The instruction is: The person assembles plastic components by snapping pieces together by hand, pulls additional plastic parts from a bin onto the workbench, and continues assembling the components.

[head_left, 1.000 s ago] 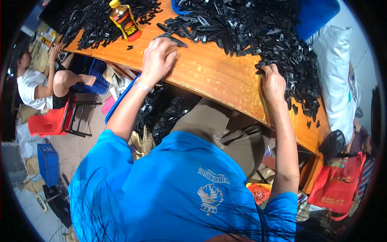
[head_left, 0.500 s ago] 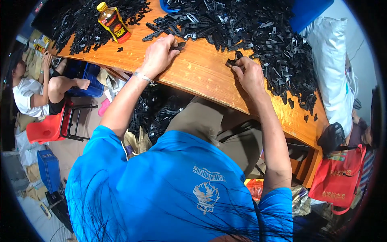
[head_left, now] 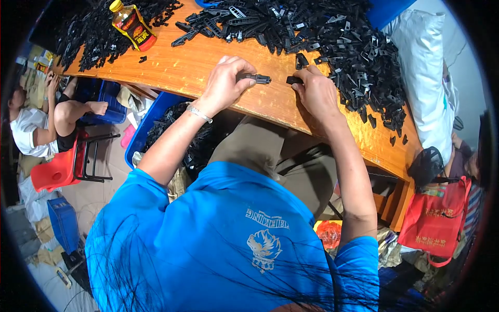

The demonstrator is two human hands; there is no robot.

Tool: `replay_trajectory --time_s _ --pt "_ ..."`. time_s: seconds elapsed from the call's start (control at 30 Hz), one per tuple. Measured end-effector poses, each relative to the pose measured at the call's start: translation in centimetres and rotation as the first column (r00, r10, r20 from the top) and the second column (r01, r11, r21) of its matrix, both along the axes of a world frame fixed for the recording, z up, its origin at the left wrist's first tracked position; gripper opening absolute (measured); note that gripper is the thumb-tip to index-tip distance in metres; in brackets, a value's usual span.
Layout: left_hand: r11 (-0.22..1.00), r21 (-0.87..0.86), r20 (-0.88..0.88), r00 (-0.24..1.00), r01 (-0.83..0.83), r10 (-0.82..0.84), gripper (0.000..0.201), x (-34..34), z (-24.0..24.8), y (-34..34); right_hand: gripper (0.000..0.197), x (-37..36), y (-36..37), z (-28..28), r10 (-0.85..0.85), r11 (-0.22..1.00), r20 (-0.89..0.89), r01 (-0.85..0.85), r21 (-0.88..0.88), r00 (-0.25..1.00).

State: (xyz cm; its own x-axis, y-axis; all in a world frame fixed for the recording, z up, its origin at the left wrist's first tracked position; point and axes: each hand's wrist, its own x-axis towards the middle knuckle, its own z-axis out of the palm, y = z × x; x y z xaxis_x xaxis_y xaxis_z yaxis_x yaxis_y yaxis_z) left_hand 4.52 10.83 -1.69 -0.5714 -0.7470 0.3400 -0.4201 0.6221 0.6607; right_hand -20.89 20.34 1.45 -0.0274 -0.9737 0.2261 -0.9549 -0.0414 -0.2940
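Above the front part of the wooden table, my left hand pinches a long, narrow black plastic part that points to the right. A short gap away, my right hand is closed on a smaller black plastic piece, mostly covered by the fingers. Just past the right fingertips lies another loose black piece. A large heap of black plastic parts spreads behind and to the right of my right hand. What exact kind of parts these are, I cannot make out.
A yellow-capped bottle stands beside a second heap of small black pieces at far left. Under the table a blue bin holds black parts. A white sack leans at the right; another person sits at left.
My left hand has moved right, toward my right hand, and the long black part now shows clearly in it. The right hand has stayed nearly in place, with its piece turned toward the left.
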Motion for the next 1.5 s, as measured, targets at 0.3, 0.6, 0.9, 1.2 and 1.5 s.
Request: replay_trajectory --time_s 0.3,0.6,0.9,1.2,1.5 --pt "0.985 -0.170 0.045 0.999 -0.018 0.026 0.025 1.2 -0.1 0.1 0.020 4.6 -0.9 -1.3 0.118 0.983 0.253 -0.077 -0.166 0.960" --pt "0.987 -0.160 0.000 1.000 -0.001 0.001 0.020 0.2 0.1 0.0 0.015 4.8 -3.8 -1.7 0.297 0.931 0.042 -0.280 -0.233 0.954" --pt "0.881 0.446 0.049 0.979 0.157 -0.200 0.026 11.9 4.6 -1.2 0.019 2.0 -1.4 -1.3 0.130 0.974 0.245 -0.078 -0.211 0.961" --pt "0.777 -0.414 0.041 0.843 -0.475 0.537 0.031 11.2 1.0 -10.6 0.030 -2.9 -6.0 -0.8 -0.228 0.973 0.009 0.228 0.038 0.974" --pt "0.829 -0.338 0.137 0.848 -0.446 0.512 0.031 9.5 0.3 -9.5 0.028 -3.6 -3.8 -0.1 -0.270 0.963 0.119 0.268 0.037 0.955"
